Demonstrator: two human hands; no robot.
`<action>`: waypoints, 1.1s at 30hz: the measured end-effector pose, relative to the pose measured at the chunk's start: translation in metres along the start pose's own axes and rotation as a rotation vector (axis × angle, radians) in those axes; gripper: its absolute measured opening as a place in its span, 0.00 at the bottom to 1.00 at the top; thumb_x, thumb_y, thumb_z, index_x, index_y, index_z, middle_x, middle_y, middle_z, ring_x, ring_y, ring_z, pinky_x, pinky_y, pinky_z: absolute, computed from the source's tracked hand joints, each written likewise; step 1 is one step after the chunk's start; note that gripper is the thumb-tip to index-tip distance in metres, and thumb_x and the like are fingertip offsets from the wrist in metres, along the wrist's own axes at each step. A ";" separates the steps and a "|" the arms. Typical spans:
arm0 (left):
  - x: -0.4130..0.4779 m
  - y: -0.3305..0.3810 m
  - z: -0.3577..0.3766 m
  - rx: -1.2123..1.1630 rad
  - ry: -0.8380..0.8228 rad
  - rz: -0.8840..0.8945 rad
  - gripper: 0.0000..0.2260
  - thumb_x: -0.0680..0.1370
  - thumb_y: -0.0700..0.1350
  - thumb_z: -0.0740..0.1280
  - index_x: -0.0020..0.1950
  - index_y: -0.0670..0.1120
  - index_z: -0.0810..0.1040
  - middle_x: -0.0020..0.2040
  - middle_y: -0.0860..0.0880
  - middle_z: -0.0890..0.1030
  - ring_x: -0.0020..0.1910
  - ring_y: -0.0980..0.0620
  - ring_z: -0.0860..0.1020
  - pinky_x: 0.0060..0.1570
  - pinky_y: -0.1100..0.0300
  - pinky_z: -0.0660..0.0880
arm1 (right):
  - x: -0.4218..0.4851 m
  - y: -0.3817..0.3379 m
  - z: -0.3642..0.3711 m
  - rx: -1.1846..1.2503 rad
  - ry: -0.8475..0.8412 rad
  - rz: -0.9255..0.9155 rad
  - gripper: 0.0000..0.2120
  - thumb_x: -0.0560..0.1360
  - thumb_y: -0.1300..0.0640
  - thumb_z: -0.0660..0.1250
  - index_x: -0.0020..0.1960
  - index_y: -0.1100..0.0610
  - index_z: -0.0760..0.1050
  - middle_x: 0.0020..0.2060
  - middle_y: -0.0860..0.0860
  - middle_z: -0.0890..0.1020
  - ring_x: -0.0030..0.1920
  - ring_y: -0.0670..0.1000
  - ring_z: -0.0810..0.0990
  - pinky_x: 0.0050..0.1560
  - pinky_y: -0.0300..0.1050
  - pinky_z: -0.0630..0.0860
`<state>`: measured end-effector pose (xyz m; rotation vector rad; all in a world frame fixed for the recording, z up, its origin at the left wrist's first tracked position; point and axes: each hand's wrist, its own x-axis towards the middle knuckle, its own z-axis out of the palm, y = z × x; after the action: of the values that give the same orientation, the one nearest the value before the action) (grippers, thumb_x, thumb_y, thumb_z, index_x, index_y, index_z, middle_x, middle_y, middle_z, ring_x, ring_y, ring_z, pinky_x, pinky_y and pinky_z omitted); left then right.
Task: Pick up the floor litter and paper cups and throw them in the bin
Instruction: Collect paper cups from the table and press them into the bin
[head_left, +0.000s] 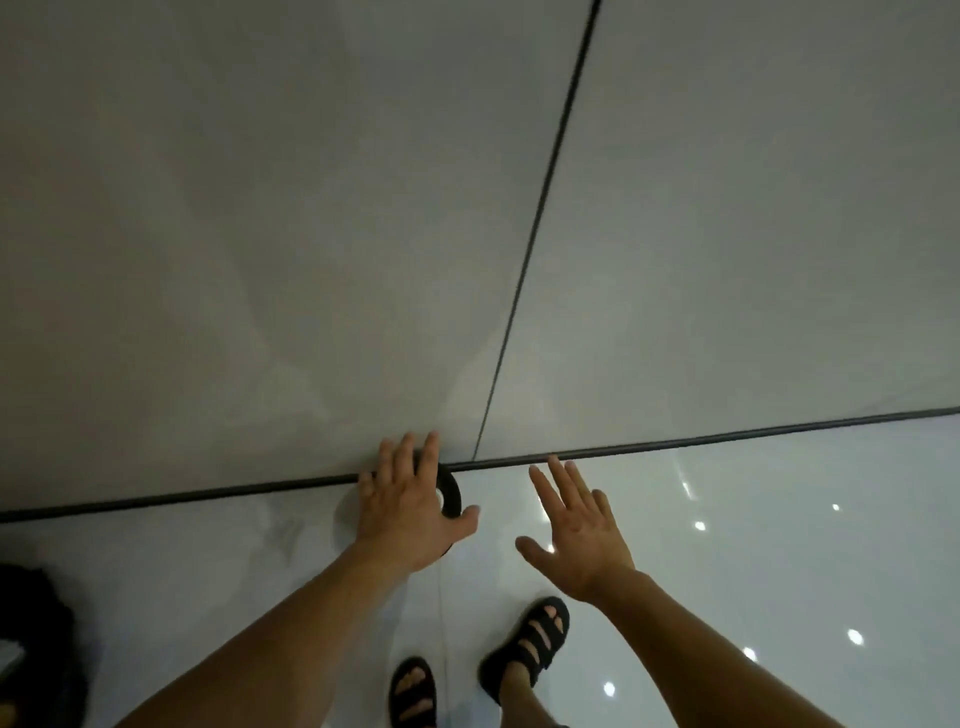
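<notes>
Black ring-shaped litter lies by the dark wall-foot strip under your spread left hand; your splayed right hand hovers just right.

indoor rm: glossy floor, panelled wall

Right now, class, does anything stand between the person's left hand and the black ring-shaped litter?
Nothing visible does: the left hand lies directly over the black ring-shaped litter, covering most of it. The right hand is open, apart beside it.
</notes>
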<state>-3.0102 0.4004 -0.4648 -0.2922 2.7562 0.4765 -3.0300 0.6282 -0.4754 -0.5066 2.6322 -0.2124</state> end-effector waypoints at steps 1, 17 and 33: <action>-0.011 0.015 -0.009 0.028 -0.013 0.027 0.47 0.67 0.74 0.56 0.77 0.55 0.37 0.79 0.49 0.43 0.77 0.43 0.40 0.73 0.41 0.48 | -0.026 0.006 -0.011 0.019 0.015 0.038 0.41 0.78 0.33 0.53 0.78 0.45 0.32 0.78 0.49 0.34 0.74 0.50 0.28 0.76 0.55 0.40; -0.157 0.437 0.032 0.321 -0.041 0.854 0.46 0.68 0.74 0.53 0.78 0.54 0.40 0.79 0.50 0.43 0.77 0.45 0.40 0.73 0.43 0.47 | -0.390 0.220 -0.028 0.444 0.440 0.804 0.41 0.76 0.33 0.55 0.79 0.45 0.37 0.78 0.47 0.37 0.78 0.51 0.35 0.76 0.56 0.43; -0.309 0.782 0.216 0.370 -0.197 1.387 0.45 0.68 0.74 0.54 0.78 0.53 0.44 0.79 0.50 0.46 0.77 0.45 0.43 0.73 0.43 0.51 | -0.639 0.453 0.011 0.588 0.611 1.333 0.41 0.77 0.34 0.57 0.79 0.45 0.37 0.78 0.47 0.36 0.77 0.49 0.34 0.76 0.54 0.40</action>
<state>-2.8607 1.2434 -0.3218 1.6918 2.3440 0.2184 -2.6368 1.2899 -0.3332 1.6529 2.6007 -0.7036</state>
